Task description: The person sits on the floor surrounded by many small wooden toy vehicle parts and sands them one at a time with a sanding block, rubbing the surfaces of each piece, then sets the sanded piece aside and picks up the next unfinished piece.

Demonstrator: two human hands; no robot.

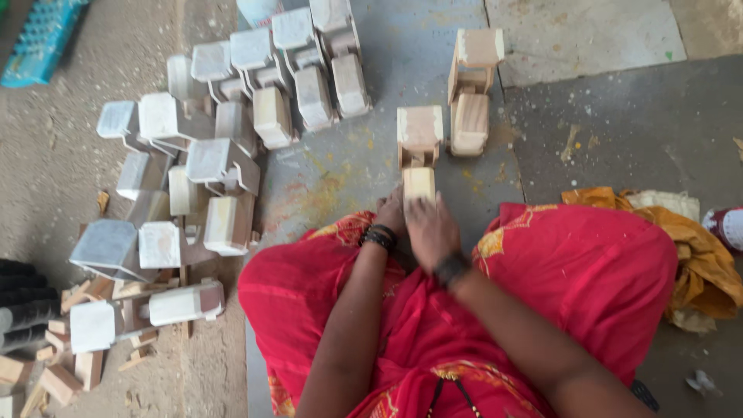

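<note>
A bare wooden toy piece (419,147), made of a block top and a narrower body, stands on the grey floor just in front of my knees. My right hand (430,229) lies over its near end, fingers curled on the wood. Beside it, my left hand (391,213) with dark bangles on the wrist touches the same piece from the left, partly hidden behind the right hand. A second bare wooden piece (472,89) of the same shape stands a little farther away to the right.
A pile of similar white-painted wooden pieces (209,155) spreads across the floor at left and far centre. Small wood offcuts (70,371) lie at lower left. A yellow cloth (689,232) sits at right. My red garment (542,294) covers my lap.
</note>
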